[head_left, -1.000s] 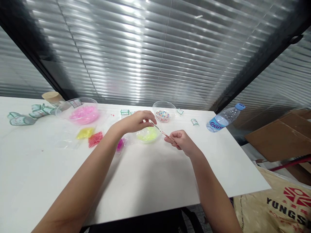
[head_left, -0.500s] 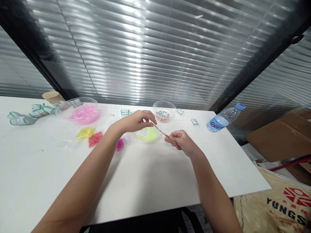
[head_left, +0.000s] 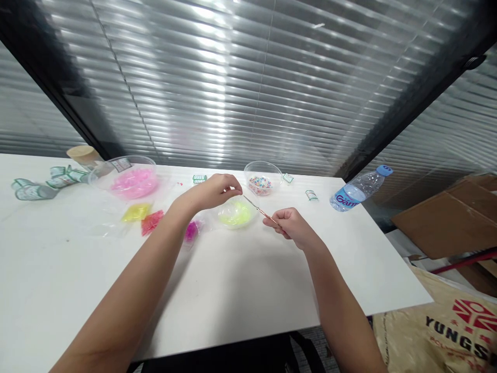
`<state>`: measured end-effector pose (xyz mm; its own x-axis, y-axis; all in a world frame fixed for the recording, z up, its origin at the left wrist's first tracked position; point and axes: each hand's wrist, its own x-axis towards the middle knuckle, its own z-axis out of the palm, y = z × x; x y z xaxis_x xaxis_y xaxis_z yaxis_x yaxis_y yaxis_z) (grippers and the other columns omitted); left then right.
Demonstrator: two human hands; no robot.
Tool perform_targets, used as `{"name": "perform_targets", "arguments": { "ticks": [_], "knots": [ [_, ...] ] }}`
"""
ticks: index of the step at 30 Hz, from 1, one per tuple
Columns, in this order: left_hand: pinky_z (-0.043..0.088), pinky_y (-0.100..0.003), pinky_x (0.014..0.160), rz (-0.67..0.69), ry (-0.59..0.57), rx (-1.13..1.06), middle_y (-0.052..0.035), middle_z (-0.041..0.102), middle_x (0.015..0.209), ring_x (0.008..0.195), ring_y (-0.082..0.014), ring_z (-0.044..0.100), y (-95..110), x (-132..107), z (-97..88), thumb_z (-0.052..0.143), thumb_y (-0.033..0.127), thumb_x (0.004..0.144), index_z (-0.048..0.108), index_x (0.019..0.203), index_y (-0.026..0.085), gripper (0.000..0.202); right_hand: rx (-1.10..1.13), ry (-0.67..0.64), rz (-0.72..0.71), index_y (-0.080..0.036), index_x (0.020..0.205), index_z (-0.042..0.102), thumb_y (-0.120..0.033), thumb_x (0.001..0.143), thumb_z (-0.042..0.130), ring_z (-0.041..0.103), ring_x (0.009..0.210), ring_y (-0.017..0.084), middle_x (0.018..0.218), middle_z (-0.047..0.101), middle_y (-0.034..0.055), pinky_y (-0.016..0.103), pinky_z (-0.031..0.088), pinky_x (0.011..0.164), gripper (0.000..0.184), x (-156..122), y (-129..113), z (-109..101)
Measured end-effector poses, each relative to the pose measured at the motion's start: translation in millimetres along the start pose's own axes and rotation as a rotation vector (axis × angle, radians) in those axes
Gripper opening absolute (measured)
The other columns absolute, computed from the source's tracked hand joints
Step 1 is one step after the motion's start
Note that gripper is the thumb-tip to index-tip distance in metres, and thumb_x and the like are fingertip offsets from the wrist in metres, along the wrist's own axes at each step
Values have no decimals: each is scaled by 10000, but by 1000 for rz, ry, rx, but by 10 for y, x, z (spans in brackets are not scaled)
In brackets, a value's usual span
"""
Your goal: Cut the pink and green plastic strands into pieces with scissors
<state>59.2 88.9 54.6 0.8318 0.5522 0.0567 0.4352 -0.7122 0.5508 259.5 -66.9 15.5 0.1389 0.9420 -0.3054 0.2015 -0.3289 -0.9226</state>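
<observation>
My right hand [head_left: 288, 226] is closed around a thin tool [head_left: 262, 213] with a copper-coloured handle and a slim silver shaft. The shaft slants up and left toward my left hand [head_left: 223, 190], whose fingertips are pinched together at its tip. Whatever those fingertips hold is too small to make out. Directly below the left hand and the tool sits a clear bowl [head_left: 235, 221] with bright yellow bits in it. Behind, a clear bowl [head_left: 264, 165] contains small multicoloured beads.
A large clear bowl [head_left: 144, 157] with pink bits stands at left. Yellow [head_left: 135, 212], red [head_left: 151, 223] and magenta packets [head_left: 191, 231] lie near my left forearm. Patterned rolls [head_left: 34, 191] lie far left. A water bottle [head_left: 355, 191] stands right; cardboard boxes [head_left: 442, 217] are beyond the table edge.
My left hand has shifted slightly left and up, its fingers drawn closer together at the tool's tip. My right hand and the tool have hardly moved.
</observation>
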Motion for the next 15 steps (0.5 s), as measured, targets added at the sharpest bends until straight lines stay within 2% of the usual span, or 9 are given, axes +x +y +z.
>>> {"name": "perform_targets", "arguments": {
  "ticks": [3, 8, 11, 15],
  "knots": [
    [483, -264, 716, -80, -21, 90, -33, 671, 1039, 866, -172, 619, -20, 28, 44, 469, 286, 859, 671, 996, 230, 250, 33, 22, -22, -187, 532, 339, -499, 678, 742, 210, 494, 53, 534, 294, -63, 255, 118, 475, 530, 7, 7, -10],
    [453, -253, 702, -137, -140, 310, -60, 672, 992, 917, -191, 611, -42, 95, 174, 489, 122, 790, 670, 978, 206, 274, 63, 51, -5, -182, 556, 375, -507, 694, 728, 214, 487, 50, 543, 329, -60, 250, 119, 462, 500, 14, -1, -21],
    [424, -245, 633, -170, -210, 400, -72, 666, 969, 831, -179, 618, -43, 135, 284, 492, 64, 759, 662, 902, 181, 251, 79, 50, 0, -179, 560, 382, -498, 693, 734, 217, 487, 48, 543, 325, -62, 246, 119, 459, 493, 15, -15, -17],
    [382, -258, 559, -201, -241, 451, -95, 652, 904, 726, -191, 610, -52, 172, 417, 522, 48, 718, 649, 841, 155, 207, 77, 50, 1, -177, 555, 377, -484, 704, 732, 223, 486, 47, 538, 324, -61, 245, 124, 459, 493, 11, -20, -9]
  ]
}}
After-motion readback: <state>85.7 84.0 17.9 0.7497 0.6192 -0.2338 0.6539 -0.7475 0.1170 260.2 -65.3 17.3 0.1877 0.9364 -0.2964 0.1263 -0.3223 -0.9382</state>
